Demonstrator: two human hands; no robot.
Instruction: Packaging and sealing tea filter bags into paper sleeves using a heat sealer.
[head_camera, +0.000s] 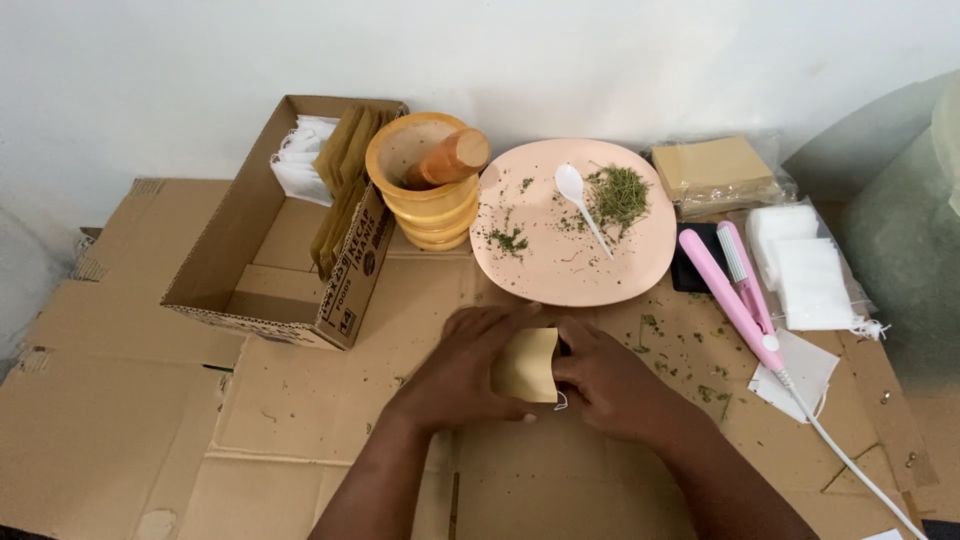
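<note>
Both of my hands hold a small tan paper pouch (527, 364) just above the flattened cardboard (300, 420). My left hand (465, 370) grips its left side and my right hand (610, 385) pinches its right edge. A bit of white string or filter bag shows under the pouch. Just beyond my hands lies a peach plate (560, 275) with dried green herbs (617, 193) and a white plastic spoon (580, 203).
A yellow mortar (425, 190) with a wooden pestle (450, 160) stands left of the plate. An open cardboard box (265, 290) holds tan pouches and white bags. A pink hair straightener (735, 290) with a white cord, white bags (805, 265) and a packet of tan pouches (715, 170) lie at right.
</note>
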